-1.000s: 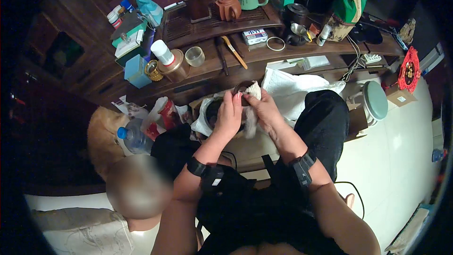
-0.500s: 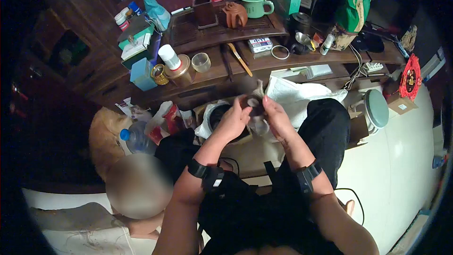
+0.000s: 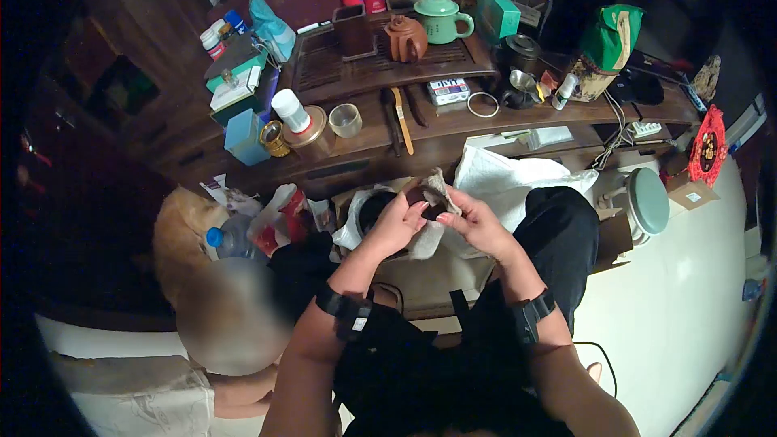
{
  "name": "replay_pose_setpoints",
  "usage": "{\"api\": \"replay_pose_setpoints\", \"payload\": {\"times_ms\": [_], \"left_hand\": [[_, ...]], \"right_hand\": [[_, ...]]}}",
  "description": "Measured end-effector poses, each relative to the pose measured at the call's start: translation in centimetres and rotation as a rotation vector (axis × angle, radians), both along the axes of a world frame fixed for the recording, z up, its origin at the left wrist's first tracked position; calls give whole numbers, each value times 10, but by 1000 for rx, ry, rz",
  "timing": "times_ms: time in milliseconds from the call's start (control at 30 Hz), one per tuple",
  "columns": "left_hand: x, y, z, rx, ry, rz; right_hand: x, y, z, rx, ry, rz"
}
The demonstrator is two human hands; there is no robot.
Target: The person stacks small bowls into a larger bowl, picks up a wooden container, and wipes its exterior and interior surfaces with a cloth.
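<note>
Both hands meet over my lap, in front of the cabinet. My left hand is closed around a small dark brown rounded piece, its kind partly hidden by the fingers. A beige-grey cloth is bunched against the piece and hangs below it. My right hand grips the upper part of this cloth, with thumb and fingers pressed together at the piece's right side. A black band with a small device circles my left forearm, and another band circles my right.
On the dark wooden cabinet stand a slatted tea tray, a clay teapot, a green lidded mug and a glass cup. A cat, a blue-capped bottle and another person's blurred head are at left; a round stool is at right.
The cloth now wraps the dark piece's right side and hangs lower between my hands. My right hand has shifted slightly lower. The whole view has tilted a little.
</note>
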State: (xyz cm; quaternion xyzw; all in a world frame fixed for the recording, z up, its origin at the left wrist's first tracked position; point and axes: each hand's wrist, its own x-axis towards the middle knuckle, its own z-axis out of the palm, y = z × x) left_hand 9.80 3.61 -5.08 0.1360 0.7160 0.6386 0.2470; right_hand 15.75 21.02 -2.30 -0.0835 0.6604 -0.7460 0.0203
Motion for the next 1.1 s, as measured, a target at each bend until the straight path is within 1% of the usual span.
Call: {"api": "replay_pose_setpoints", "payload": {"times_ms": [67,100,167,200,233,267,300,333,400,433,467,533,567,667,767,867,933,967,1067,1100], "left_hand": [[0,6,-7,-14,24,76],[3,9,2,-89,67,102],[0,10,8,-221,195,87],[-4,10,11,-286,259,81],[-11,11,15,-171,221,163],[-18,8,21,-60,61,242],[-34,2,20,-27,59,322],[-50,-5,23,8,56,403],[-71,-16,35,35,-66,449],[-90,-24,25,36,-174,482],[-104,-30,13,62,-243,495],[-119,-32,11,114,-378,521],[-124,-31,8,84,-411,544],[-130,-26,12,20,-411,514],[-137,-28,4,-94,-267,452],[-138,-26,0,-143,-138,457],[-129,-17,-1,-173,-26,564],[-124,-14,-1,-187,29,616],[-114,-14,1,-150,13,615],[-110,-16,0,-198,91,637]], "right_hand": [[-5,3,-15,97,-15,-122],[-5,4,-19,191,-33,-214],[-3,3,-25,376,-68,-397],[-3,3,-27,348,-52,-436],[-2,4,-29,319,-34,-474],[-4,5,-30,289,-19,-511],[-3,9,-22,271,-108,-488],[-3,12,-16,215,-133,-478],[-5,18,-5,104,-179,-459],[-6,20,0,15,-183,-420],[-6,22,3,19,-189,-411],[-6,24,4,24,-196,-388],[-7,24,2,-22,-198,-380],[-10,26,-3,-135,-207,-364],[-11,28,-2,-186,-222,-353],[-13,30,-2,-198,-220,-341],[-12,31,-3,-194,-213,-340],[-12,31,-2,-241,-219,-344],[-12,32,4,-347,-232,-351],[-11,33,3,-359,-231,-348]]}}
